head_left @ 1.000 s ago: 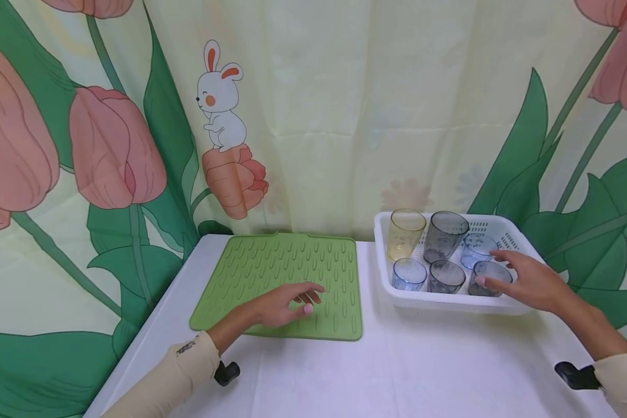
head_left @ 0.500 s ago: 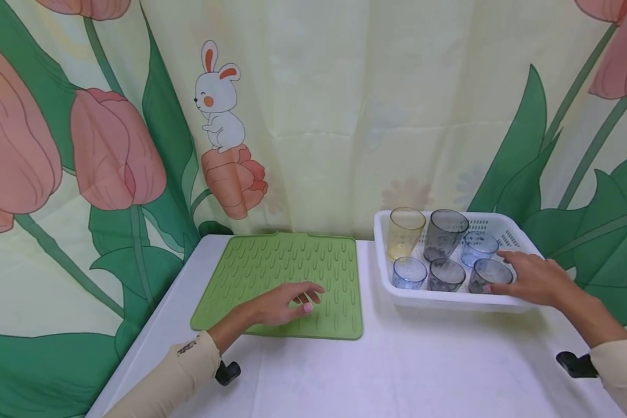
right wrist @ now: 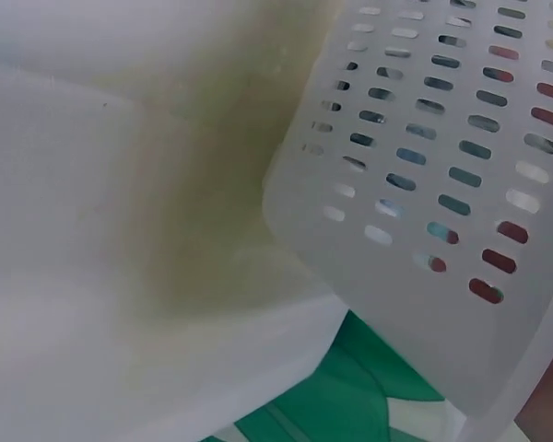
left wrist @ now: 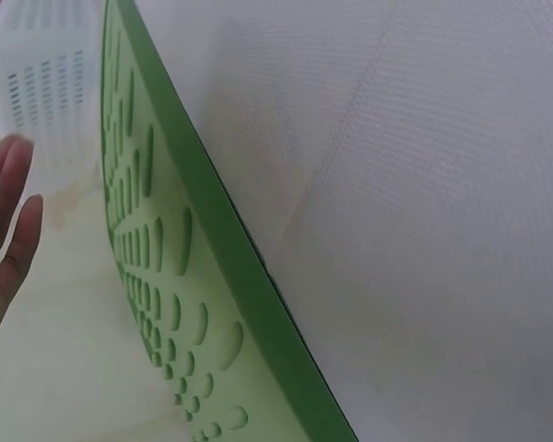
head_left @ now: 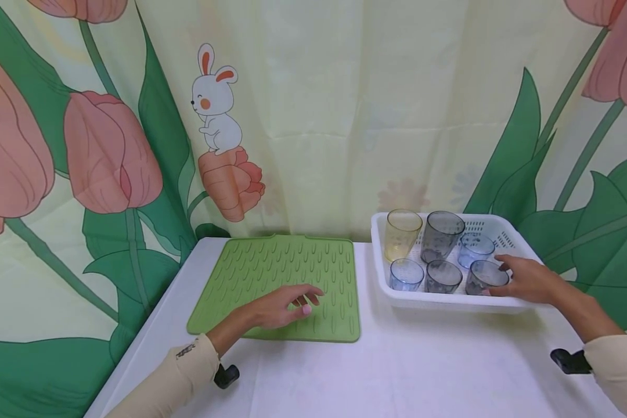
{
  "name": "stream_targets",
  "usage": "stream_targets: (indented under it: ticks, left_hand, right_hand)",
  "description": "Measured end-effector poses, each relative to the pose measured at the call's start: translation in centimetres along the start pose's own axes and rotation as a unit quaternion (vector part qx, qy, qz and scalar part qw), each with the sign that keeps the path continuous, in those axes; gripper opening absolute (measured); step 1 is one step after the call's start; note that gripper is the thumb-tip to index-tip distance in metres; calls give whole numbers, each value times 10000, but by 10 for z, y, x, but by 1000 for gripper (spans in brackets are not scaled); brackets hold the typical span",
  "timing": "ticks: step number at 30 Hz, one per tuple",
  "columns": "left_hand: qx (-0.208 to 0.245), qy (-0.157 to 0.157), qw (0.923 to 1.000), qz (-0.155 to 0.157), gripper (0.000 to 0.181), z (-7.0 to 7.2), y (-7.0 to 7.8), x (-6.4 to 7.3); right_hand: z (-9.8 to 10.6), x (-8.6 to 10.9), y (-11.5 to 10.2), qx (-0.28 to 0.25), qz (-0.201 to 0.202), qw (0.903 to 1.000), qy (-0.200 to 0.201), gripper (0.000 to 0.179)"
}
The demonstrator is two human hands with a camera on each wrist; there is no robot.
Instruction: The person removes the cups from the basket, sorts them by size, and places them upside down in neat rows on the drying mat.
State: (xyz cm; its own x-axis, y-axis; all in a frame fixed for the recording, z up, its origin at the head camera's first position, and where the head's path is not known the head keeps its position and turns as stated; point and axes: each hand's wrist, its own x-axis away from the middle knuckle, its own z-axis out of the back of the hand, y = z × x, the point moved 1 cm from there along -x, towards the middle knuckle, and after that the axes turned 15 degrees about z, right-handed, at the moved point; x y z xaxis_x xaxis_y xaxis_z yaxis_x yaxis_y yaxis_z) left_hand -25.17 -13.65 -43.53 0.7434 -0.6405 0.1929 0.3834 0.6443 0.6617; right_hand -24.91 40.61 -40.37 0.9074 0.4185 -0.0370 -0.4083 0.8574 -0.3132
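My right hand (head_left: 533,281) reaches over the right end of a white plastic basket (head_left: 397,299). Its thumb and fingers grip a small grey glass (head_left: 483,278) at the front right, which sits in the basket. In the right wrist view the slotted basket wall hides the glass and most of that hand. My left hand (head_left: 284,305) hovers over a green drying mat (head_left: 339,273), fingers loosely spread with nothing in them. The left wrist view shows its fingers (left wrist: 9,193) to the left of the mat.
Beside the gripped glass stand another small grey glass (head_left: 443,278) and a small blue glass (head_left: 406,276). Behind are a tall yellow glass (head_left: 402,235), a tall grey glass (head_left: 441,237) and a second blue one (head_left: 474,251). White cloth (head_left: 397,366) covers the table; a printed curtain (head_left: 319,116) hangs behind.
My right hand has come down slightly, its fingers and thumb closing round the front right grey glass. The left hand has stayed over the mat. The head view has shifted a little.
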Motion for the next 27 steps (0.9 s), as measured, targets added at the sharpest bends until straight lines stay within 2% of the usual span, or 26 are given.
stream_targets:
  ticks: [14, 21, 27]
  left_hand:
    - [17, 91, 9999, 67, 61, -2, -7, -3]
    - [39, 144, 9998, 91, 60, -2, -8, -6]
    - [37, 205, 9998, -26, 58, -1, -3, -8]
  right_hand:
    - [-7, -8, 7, -405, 37, 9991, -149, 91]
    - [-12, -7, 6, -450, 127, 9989, 104, 87]
    - [-9, -4, -1, -547, 141, 9981, 242, 85]
